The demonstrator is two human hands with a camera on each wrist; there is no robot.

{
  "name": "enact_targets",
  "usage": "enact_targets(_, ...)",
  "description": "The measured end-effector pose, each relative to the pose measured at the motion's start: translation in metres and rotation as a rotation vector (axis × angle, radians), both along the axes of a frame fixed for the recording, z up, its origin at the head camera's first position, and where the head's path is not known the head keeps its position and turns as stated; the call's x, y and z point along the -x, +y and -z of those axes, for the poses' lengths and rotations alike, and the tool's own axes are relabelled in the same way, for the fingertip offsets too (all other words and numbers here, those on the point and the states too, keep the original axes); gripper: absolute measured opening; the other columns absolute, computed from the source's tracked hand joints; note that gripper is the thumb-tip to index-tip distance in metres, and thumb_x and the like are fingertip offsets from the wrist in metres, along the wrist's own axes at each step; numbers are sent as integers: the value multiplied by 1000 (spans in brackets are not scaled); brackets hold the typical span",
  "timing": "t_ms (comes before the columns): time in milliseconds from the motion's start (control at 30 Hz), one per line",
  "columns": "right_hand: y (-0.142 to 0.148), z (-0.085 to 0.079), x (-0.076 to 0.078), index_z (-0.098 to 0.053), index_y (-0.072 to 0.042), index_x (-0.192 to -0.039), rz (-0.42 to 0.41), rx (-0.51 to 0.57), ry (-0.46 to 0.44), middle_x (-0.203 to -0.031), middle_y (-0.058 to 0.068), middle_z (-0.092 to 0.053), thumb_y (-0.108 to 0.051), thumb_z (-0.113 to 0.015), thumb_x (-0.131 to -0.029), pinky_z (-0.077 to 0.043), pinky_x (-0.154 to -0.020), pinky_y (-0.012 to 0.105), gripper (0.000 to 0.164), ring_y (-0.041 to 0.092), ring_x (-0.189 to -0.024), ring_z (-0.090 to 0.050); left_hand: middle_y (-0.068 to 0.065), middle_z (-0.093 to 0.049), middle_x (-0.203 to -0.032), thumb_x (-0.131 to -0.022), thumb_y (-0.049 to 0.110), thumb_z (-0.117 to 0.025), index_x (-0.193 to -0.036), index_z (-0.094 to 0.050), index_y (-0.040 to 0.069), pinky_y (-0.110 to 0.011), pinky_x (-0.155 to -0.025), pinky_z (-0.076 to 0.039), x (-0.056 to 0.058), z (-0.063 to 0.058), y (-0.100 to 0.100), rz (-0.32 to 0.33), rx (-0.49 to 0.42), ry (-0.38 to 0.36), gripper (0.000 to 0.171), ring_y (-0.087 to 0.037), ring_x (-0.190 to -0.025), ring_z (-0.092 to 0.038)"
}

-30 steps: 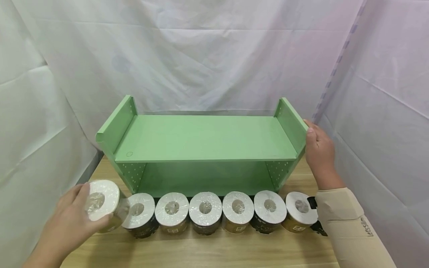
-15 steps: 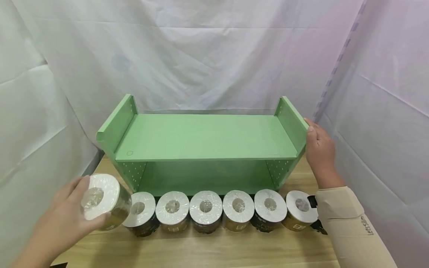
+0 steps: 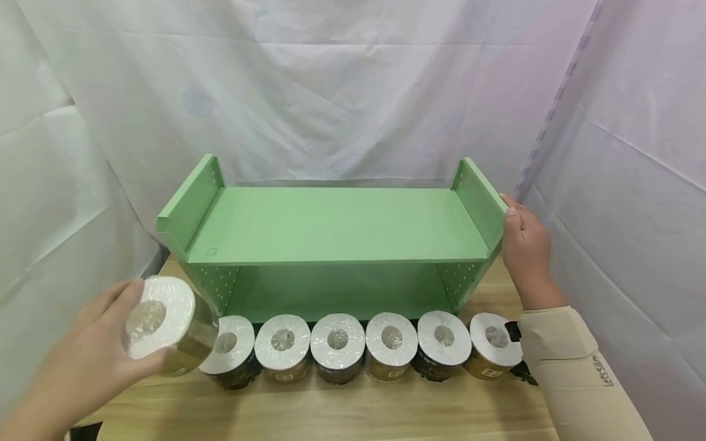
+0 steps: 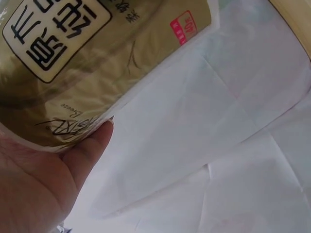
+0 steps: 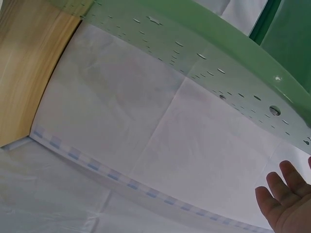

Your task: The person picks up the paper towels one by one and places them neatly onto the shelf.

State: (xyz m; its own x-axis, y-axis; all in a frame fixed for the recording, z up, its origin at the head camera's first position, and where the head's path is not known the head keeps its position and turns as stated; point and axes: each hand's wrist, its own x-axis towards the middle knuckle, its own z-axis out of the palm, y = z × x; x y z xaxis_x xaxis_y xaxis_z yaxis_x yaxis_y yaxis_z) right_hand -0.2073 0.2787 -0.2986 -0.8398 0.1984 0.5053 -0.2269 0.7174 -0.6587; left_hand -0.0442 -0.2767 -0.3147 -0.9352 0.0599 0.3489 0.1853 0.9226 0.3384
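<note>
Paper roll (image 3: 179, 321) goes up at lower left, gripped by left hand (image 3: 91, 352), likely being moved; right hand (image 3: 526, 254) touches shelf (image 3: 342, 225), grip unclear.

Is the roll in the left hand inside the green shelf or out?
Out: the left hand holds the roll in front of the green shelf, towards the left.

Seven toilet rolls (image 3: 337, 355) are in view: six stand in a single row along one bench (image 3: 342, 416), and the seventh roll (image 3: 190, 331) is in one of two hands, the left (image 3: 96, 343). By wrapper, four rolls are gold and three black. There is one green shelf unit (image 3: 342, 226), with two side panels (image 3: 193, 208). The person's right hand (image 3: 526, 248) is the second hand, and one beige sleeve (image 3: 576, 367) shows.
</note>
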Motion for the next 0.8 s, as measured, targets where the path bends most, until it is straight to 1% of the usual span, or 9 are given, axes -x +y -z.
enact_targets(200,-2,0,-1,-51,-13,-141,-17,13,-3,-144,14,-48,-34,-27,-102,-31,-106,58,51,37,-133,-41,-36,-37,-135,-59,30,-86,-147,-29,-6,-72,-73,-35,-1,-8,1,6,10,-16,111,-55,-112,-35)
enact_targets(367,-3,0,-1,-51,-13,-141,-16,30,-4,-144,13,-48,-34,-26,-101,-32,-105,58,51,37,-132,-42,-35,-39,-132,-56,30,-87,-144,-33,-5,-69,-69,-37,0,-15,2,31,31,11,109,-53,-107,-38)
enact_targets(500,-3,1,-2,-52,-13,-140,-17,36,-2,-144,12,-48,-34,-27,-101,-32,-106,57,51,35,-133,-42,-35,-40,-132,-56,28,-87,-143,-36,-5,-67,-69,-39,0,-21,3,55,42,36,107,-52,-106,-40)
enact_targets(700,-3,2,0,-52,-15,-140,-13,31,-5,-144,12,-49,-35,-27,-101,-32,-106,57,50,36,-132,-42,-35,-40,-132,-55,28,-87,-143,-36,-5,-66,-69,-39,3,-31,2,75,64,51,107,-51,-107,-40)
enact_targets(800,-4,2,0,-52,-15,-140,-15,29,0,-143,13,-49,-35,-27,-102,-32,-105,58,50,37,-132,-43,-34,-40,-131,-55,27,-87,-143,-36,-6,-64,-68,-39,6,-37,2,90,62,71,107,-50,-104,-42)
